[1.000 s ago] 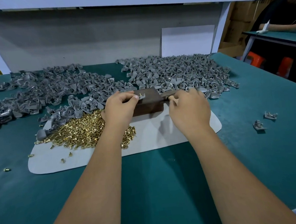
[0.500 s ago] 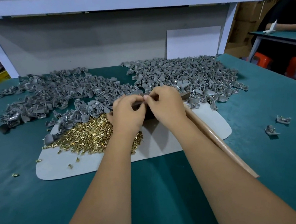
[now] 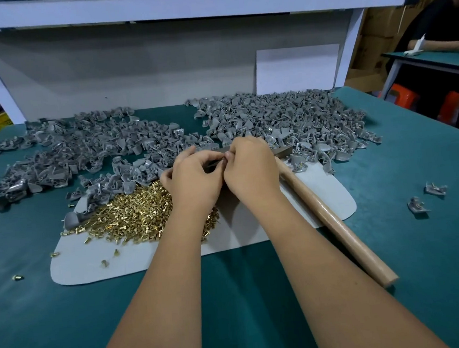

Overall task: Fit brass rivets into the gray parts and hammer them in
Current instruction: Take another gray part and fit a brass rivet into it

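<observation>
Since a second ago the two hands have closed together over the dark block, and the wooden hammer handle [image 3: 337, 226] now lies free on the tabletop, slanting from the block toward the near right edge.

At the far left of the teal tabletop [image 3: 40, 318] spreads a loose heap of small gray moulded parts [image 3: 75, 152]. Nearer, on a pale gray mat with rounded corners [image 3: 91, 263], sits a mound of shiny brass rivets [image 3: 131, 217], with a few strays off the mat's left edge. The left hand [image 3: 195, 177] hovers over the rivet mound's right side, fingers curled, its grip pinching something small at the fingertips; what it pinches is too small to tell. The right hand [image 3: 250, 169] touches it fingertip to fingertip, its grip likewise clenched on that small piece above the dark block [image 3: 216, 162]. Behind and to the right lies a second heap of gray parts [image 3: 287, 117]. Two separate gray pieces [image 3: 426, 197] rest near the right edge.
</observation>
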Available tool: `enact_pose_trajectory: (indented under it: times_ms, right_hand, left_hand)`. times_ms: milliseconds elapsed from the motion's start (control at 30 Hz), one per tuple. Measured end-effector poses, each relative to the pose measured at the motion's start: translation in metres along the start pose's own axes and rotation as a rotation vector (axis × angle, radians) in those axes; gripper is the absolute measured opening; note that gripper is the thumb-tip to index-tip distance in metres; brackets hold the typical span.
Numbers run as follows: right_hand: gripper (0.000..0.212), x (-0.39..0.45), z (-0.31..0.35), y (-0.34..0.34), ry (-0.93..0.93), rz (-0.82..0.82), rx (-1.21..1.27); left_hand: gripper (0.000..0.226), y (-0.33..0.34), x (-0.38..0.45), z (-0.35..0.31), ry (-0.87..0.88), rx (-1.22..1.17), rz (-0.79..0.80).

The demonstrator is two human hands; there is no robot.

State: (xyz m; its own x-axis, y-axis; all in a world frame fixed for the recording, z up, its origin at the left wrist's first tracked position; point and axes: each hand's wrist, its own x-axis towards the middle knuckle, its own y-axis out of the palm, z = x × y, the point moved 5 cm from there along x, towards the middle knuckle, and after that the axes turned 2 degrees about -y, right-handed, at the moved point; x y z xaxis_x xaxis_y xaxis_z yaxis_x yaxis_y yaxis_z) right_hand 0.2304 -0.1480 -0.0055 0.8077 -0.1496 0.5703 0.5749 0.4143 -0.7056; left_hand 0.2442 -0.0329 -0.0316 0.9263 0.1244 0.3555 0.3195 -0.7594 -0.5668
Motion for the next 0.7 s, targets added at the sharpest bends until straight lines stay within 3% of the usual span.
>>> enact_pose_trajectory:
  times_ms: [300,500,700]
  right_hand:
    - [0.013,-0.002,0.0,-0.002,0.051,-0.029,0.094]
    - [0.016,0.003,-0.002,-0.001,0.16,0.086,0.182]
    - [0.007,0.009,-0.002,-0.003,0.224,0.166,0.165]
  left_hand:
    - [0.009,0.002,0.002,0.003,-0.028,-0.017,0.008]
    - [0.009,0.003,0.002,0.004,-0.035,-0.037,0.025]
    - [0.011,0.003,0.001,0.004,-0.039,-0.054,0.03]
